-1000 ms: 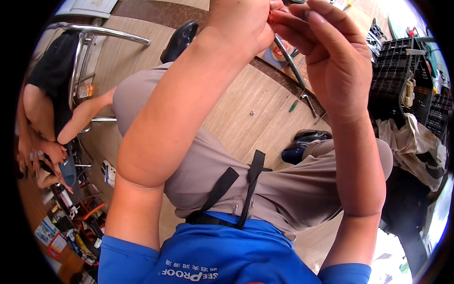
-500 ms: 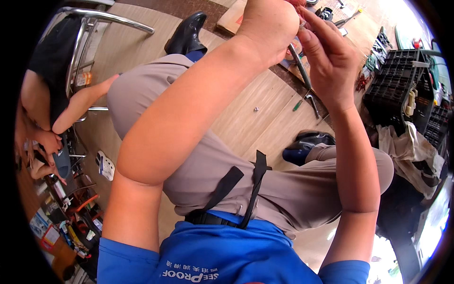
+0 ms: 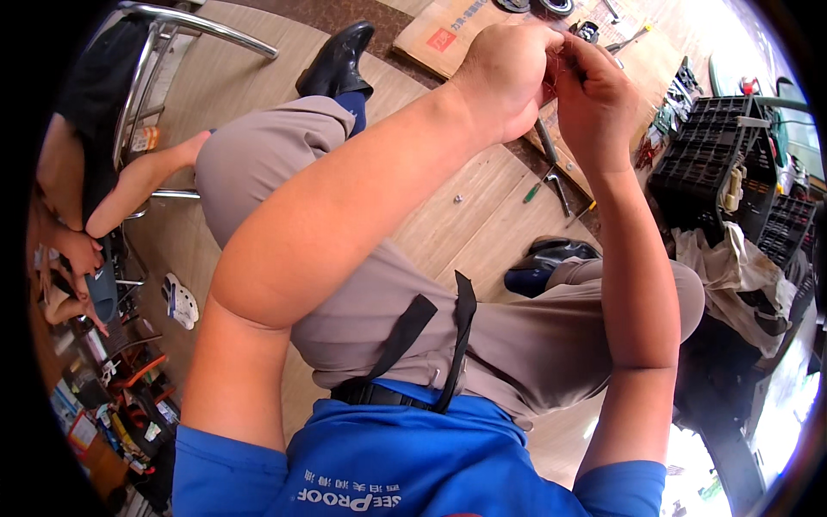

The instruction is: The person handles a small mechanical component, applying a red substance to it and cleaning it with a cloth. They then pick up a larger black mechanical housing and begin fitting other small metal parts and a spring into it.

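Note:
My left hand (image 3: pixel 508 76) and my right hand (image 3: pixel 599 108) meet at the upper middle, raised above a cardboard sheet (image 3: pixel 422 47). Thin reddish strands (image 3: pixel 562 65), like fine wire, show in the gap between them. My right thumb and fingers are closed in a pinch at these strands. The left hand is curled, its back and wrist toward me; its fingertips and whatever they hold are hidden. Just below the hands, a dark-handled tool (image 3: pixel 546 142) lies across the edge of the cardboard.
A green-handled screwdriver (image 3: pixel 532 191) and a bent metal tool (image 3: pixel 560 196) lie near my boot (image 3: pixel 551 265). Round black parts (image 3: pixel 554 7) rest on the cardboard. Black crates (image 3: pixel 702 146) and crumpled cloth (image 3: pixel 732 276) are right; a metal chair (image 3: pixel 215 33) and another person's hand (image 3: pixel 82 252) are left.
Both hands now sit lower in view and closer together. My right fingers, stretched upward before, have curled in against the left hand. More of the cardboard and round parts shows.

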### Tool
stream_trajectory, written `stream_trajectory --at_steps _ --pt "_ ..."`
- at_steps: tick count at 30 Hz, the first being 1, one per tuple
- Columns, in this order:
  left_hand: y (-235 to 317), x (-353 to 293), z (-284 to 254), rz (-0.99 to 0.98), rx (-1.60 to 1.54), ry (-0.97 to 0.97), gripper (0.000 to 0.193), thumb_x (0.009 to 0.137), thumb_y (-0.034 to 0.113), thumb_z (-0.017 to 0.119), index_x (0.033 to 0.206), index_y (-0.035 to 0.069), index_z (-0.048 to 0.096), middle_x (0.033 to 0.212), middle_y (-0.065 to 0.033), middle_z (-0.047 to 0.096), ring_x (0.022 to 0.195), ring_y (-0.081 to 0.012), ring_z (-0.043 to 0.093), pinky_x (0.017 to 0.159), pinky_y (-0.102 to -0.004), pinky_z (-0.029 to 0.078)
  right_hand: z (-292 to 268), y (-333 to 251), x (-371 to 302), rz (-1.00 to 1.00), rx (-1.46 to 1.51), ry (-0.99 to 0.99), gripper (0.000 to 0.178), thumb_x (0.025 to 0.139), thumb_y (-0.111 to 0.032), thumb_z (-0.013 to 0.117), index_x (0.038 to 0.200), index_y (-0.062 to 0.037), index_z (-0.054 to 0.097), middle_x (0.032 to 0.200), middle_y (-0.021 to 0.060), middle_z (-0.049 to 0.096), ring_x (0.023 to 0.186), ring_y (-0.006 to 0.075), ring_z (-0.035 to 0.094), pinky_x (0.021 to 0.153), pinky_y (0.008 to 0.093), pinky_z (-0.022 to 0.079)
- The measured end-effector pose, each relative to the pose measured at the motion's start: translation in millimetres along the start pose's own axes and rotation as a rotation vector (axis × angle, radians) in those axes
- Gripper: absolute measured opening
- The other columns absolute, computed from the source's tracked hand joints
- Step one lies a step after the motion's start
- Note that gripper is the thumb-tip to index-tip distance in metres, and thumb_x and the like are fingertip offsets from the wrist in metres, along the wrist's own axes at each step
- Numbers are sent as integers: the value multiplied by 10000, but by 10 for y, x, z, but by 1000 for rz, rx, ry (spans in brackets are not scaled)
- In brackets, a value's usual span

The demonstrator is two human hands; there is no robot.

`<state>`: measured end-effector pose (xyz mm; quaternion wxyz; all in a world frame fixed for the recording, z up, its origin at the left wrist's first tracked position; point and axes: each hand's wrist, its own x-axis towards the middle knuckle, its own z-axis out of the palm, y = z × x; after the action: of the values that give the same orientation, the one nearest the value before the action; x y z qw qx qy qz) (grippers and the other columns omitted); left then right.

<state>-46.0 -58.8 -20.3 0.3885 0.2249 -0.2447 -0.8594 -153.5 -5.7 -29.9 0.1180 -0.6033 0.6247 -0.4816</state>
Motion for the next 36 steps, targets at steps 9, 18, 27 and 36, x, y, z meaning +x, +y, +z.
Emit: stream_trajectory --at_steps 9,18,27,36 --pt "315 32 -51 0 41 108 325 1052 228 342 941 16 563 833 -133 627 753 -235 614 723 -359 519 90 -517 -4 -269 -22 -64 245 875 42 568 1077 -15 695 1052 132 716 975 237 696 840 299 530" --pt "186 13 85 86 121 -226 226 1020 137 447 1147 21 593 990 -86 641 889 -180 611 786 -302 523 161 -569 291 -78 268 87 560 1078 -369 266 1369 71 453 1347 237 499 1263 294 464 1098 373 308" --pt "337 -187 250 165 403 -222 635 1064 491 237 1367 -20 460 1305 -128 539 1216 -179 484 1052 -293 389 251 -367 266 -37 253 213 600 1070 -394 244 1439 69 345 1453 266 375 1367 361 329 1148 406 229" --pt "36 -80 -76 117 172 160 310 1034 258 468 1166 8 596 1099 -119 643 1026 -191 595 901 -314 487 393 -59 438 -158 -133 53 640 1056 -419 252 1494 48 277 1528 294 288 1443 436 217 1186 436 165"
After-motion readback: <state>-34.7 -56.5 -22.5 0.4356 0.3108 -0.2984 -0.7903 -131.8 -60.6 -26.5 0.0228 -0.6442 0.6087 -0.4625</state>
